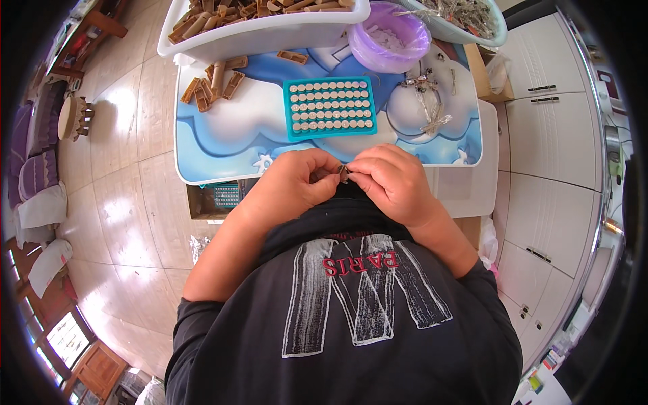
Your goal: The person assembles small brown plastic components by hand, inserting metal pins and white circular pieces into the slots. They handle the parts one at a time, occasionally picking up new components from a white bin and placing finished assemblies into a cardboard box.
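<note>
My left hand [297,183] and my right hand [393,181] meet just in front of the table's near edge, fingertips pinched together. Between them is a small dark part [345,174] with a shiny bit, mostly hidden by the fingers and too small to name. Straight beyond my hands lies a teal tray [292,130] holding rows of round, pale, button-like pieces. Thin wired components [432,111] with small metallic bits are bunched on the table to the right of the tray.
Brown plastic casings [217,79] lie at the table's far left, below a white bin [270,34] heaped with more. A purple-lined bucket [408,62] with whitish pieces and a pale basin [496,34] of wired parts stand behind. White cabinets [547,142] line the right; a stool [73,118] stands left.
</note>
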`<state>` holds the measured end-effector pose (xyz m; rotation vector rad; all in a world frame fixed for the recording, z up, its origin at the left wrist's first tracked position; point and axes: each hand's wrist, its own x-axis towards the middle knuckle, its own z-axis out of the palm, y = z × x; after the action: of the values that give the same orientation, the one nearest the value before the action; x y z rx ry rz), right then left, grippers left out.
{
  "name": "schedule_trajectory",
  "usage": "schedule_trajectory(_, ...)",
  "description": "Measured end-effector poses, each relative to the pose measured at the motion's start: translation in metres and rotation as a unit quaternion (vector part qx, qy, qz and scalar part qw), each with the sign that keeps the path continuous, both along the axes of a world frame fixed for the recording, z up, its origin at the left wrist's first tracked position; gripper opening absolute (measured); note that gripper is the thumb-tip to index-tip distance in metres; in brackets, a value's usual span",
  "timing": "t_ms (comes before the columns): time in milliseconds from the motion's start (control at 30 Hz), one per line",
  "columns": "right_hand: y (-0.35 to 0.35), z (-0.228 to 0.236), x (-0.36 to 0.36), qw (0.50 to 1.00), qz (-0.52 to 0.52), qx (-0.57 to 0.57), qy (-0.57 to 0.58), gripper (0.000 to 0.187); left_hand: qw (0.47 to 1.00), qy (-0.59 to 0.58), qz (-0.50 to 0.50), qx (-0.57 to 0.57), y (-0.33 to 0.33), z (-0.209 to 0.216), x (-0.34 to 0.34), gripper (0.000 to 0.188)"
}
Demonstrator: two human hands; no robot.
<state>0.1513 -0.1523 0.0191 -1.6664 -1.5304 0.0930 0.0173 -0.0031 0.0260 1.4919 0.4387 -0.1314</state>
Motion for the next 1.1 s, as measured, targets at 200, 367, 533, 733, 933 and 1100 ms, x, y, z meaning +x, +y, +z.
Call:
schedule_trajectory(200,0.002,-0.004,-0.001,0.996,-0.06,0.039,-0.047,0.014,0.998,-0.035,0.025,0.037,-0.006,-0.006,0.0,0.02)
schedule_trajectory(367,0.005,-0.008,0.0,0.984,-0.125,0.066,-0.109,0.016,0.988,-0.034,0.034,0.147,-0.021,-0.001,0.002,0.024)
schedule_trajectory(533,0.006,-0.009,0.001,0.978,-0.147,0.076,-0.127,0.016,0.988,-0.077,0.076,0.107,-0.033,-0.003,0.003,0.029)
schedule_trajectory(733,0.002,-0.014,0.012,0.988,-0.111,0.084,0.063,0.01,0.929,-0.126,0.0,0.347,-0.011,0.021,0.0,0.031)
schedule_trajectory(933,-0.005,-0.035,0.015,0.913,-0.04,0.048,0.403,0.008,0.78,-0.222,0.227,0.539,0.097,0.051,0.048,0.04)
schedule_trajectory(1100,-0.004,-0.038,0.014,0.896,-0.028,0.023,0.443,0.007,0.792,-0.035,0.173,0.584,0.171,0.073,0.122,0.084)
